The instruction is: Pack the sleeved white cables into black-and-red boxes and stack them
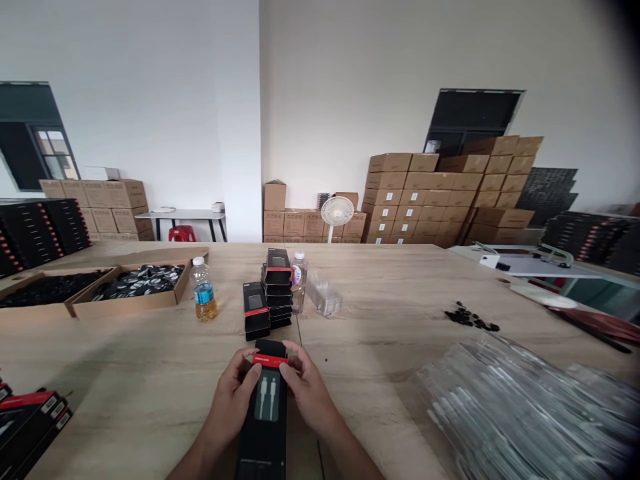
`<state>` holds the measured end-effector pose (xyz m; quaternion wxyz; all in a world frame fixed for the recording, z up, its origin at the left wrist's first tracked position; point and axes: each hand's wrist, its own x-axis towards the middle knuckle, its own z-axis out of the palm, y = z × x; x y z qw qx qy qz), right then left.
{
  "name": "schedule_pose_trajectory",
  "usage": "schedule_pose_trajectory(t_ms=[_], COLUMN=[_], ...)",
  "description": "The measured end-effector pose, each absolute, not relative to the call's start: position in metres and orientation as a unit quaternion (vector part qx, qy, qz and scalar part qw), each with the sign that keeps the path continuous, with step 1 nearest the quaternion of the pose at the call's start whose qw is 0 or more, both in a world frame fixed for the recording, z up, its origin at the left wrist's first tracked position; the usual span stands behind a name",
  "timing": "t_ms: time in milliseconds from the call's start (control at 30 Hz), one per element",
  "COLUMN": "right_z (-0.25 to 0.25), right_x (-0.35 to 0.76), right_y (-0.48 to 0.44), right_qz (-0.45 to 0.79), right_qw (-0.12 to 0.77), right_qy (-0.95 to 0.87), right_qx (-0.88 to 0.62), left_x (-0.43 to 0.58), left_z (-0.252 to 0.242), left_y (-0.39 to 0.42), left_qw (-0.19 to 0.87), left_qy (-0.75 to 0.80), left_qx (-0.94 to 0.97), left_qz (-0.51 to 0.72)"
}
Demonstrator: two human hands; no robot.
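Observation:
Between my hands is a long black cable box (266, 433) with a red band near its far end and a picture of two white cable plugs. My left hand (236, 387) grips its left edge by the red band, thumb on the front face. On the opposite edge my right hand (306, 387) holds it the same way, fingers curled round the far corner. Just beyond the far end stands a stack of similar black boxes (278, 293), with a shorter pile (256, 310) against its left side. Whether the held box's far flap is open I cannot tell.
A bottle of amber liquid (204, 293) and a second clear bottle (299, 283) flank the stacks. Clear plastic trays (520, 407) cover the right front. Small black pieces (470, 317) lie behind them. Cartons of black parts (140, 287) stand left; more black boxes (35, 427) are near left.

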<state>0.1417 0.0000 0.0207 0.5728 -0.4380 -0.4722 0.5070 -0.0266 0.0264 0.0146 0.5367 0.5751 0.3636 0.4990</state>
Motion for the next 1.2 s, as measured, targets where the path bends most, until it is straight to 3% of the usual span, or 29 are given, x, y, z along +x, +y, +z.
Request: schedule_pose_trajectory(t_ms=[433,600,867,1200], right_z=[0.028,0.034,0.033,0.028], right_x=[0.139,0.144,0.158,0.159], right_y=[-0.001,-0.002,-0.008,-0.005], right_qz=[0.377,0.44,0.668,0.647], right_qw=[0.604,0.58,0.504,0.516], right_qy=[-0.514,-0.492,-0.338,-0.338], right_qx=[-0.479,-0.478,-0.431,-0.448], left_x=[-0.028,-0.029,-0.031,-0.032], left_z=[0.02,0.024,0.02,0.022], left_y=[0.024,0.019,0.013,0.012], left_qw=[0.577,0.597,0.609,0.608], left_qy=[0.338,0.321,0.329,0.328], left_qx=[0.57,0.582,0.61,0.622], left_qz=[0.478,0.449,0.385,0.369])
